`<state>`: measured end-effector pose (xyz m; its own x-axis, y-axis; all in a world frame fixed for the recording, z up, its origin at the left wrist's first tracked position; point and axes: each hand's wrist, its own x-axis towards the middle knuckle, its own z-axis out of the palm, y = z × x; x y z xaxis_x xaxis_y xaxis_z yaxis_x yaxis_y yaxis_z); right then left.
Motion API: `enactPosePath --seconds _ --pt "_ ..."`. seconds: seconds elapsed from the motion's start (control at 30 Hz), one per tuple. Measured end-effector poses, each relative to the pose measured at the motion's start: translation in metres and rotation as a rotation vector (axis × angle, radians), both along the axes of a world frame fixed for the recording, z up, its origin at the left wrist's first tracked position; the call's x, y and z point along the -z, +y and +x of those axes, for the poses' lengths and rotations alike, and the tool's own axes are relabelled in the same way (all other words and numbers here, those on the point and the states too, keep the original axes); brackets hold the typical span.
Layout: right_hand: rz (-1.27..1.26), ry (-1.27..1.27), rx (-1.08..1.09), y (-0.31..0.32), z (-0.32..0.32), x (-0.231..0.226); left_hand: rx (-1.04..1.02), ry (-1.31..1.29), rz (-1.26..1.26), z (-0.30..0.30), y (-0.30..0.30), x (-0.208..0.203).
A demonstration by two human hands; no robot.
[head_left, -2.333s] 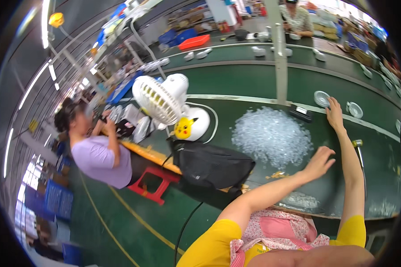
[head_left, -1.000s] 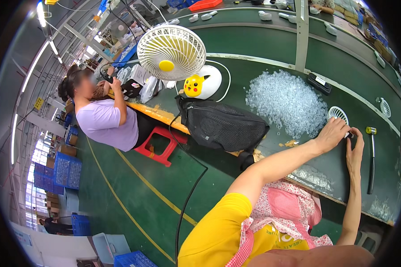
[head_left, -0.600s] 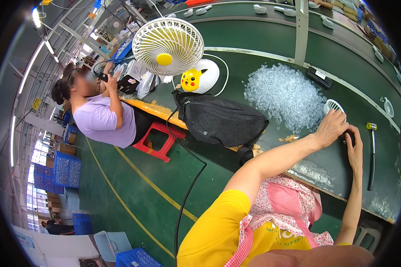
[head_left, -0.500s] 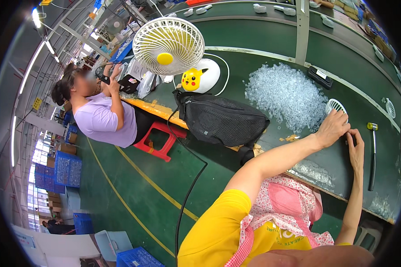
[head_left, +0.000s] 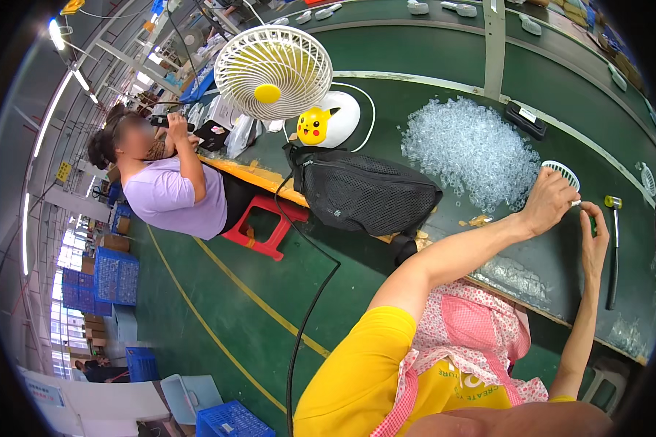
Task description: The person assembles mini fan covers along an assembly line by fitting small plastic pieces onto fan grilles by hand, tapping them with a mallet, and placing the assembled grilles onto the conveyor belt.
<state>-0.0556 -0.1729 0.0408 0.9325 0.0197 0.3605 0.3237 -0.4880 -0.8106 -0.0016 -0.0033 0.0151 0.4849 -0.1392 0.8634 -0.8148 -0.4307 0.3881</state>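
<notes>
My left hand point(head_left: 550, 201) is closed at the near side of a white slotted oval plastic piece point(head_left: 561, 175), over the bench. The fingers hide part of the piece. Between the fingertips of both hands a small white tip point(head_left: 576, 203) shows; whether it belongs to the slotted piece I cannot tell. My right hand point(head_left: 595, 239) is close by on the right, thumb and forefinger bent together near that tip. A small bit of green shows by its fingers. Left of my hands lies a wide heap of small clear plastic pieces point(head_left: 470, 153).
A small hammer point(head_left: 614, 251) lies right of my right hand. Behind the heap sits a black box point(head_left: 525, 120). A black mesh bag point(head_left: 364, 191) and a white fan point(head_left: 273, 76) stand left. White parts lie on the conveyor point(head_left: 415, 47). A co-worker point(head_left: 171, 189) works far left.
The slotted piece and my left hand have shifted slightly right. My right fingers have risen to meet the left fingertips, where a white tip now shows. The co-worker's hands have moved.
</notes>
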Motion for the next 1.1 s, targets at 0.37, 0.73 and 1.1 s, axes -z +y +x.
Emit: enactPosePath --seconds 0.37,0.73,1.1 --pt "0.093 0.179 -0.104 -0.014 -0.007 -0.021 0.288 0.333 -0.249 -0.012 -0.005 -0.008" --pt "0.319 0.244 -0.158 -0.061 0.005 0.018 0.559 0.559 -0.338 -0.014 -0.008 -0.014" --pt "0.27 0.076 0.022 -0.078 0.021 0.055 0.828 0.925 -0.647 -0.01 -0.014 -0.017"
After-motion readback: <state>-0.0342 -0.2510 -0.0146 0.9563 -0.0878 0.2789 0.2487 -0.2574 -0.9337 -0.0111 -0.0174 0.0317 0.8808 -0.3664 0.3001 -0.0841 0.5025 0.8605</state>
